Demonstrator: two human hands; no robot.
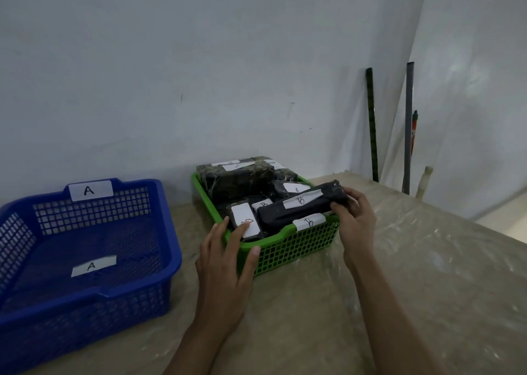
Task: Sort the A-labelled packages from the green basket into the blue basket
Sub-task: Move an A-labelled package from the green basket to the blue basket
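The green basket stands mid-table, full of several black wrapped packages with white labels. A large package marked A lies at the back, and a small A package sits behind the long one. My right hand grips the right end of a long black package marked B, lifted at a slant over the basket. My left hand rests on the basket's near left corner, fingertips touching a small labelled package. The blue basket, marked A, is on the left and holds no packages.
The table has a pale, plastic-covered top and stands against a white wall. Dark poles lean in the corner at the back right, beyond the table's far edge.
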